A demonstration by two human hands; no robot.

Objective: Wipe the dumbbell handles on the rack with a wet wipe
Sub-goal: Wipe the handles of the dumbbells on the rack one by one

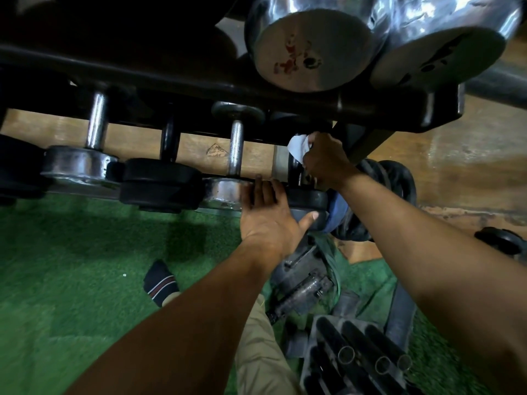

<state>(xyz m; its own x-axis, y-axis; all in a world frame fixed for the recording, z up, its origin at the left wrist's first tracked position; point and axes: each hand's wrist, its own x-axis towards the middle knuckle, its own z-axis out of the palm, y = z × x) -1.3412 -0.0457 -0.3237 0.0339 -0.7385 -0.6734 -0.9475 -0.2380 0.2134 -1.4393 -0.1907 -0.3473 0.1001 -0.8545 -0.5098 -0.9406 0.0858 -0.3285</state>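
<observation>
A black dumbbell rack runs across the head view. On its lower tier lie several dumbbells: one with a chrome handle, one with a black handle, one with a knurled chrome handle. My right hand is shut on a white wet wipe and wraps it around the handle of the rightmost black dumbbell, which is mostly hidden. My left hand lies flat with fingers spread, pressing on the near heads of that dumbbell and its chrome neighbour.
Two large chrome dumbbell heads hang over from the upper tier. Black weight plates lean at the rack's right end. Metal bars and tubes lie on the green turf. My socked foot stands below the rack.
</observation>
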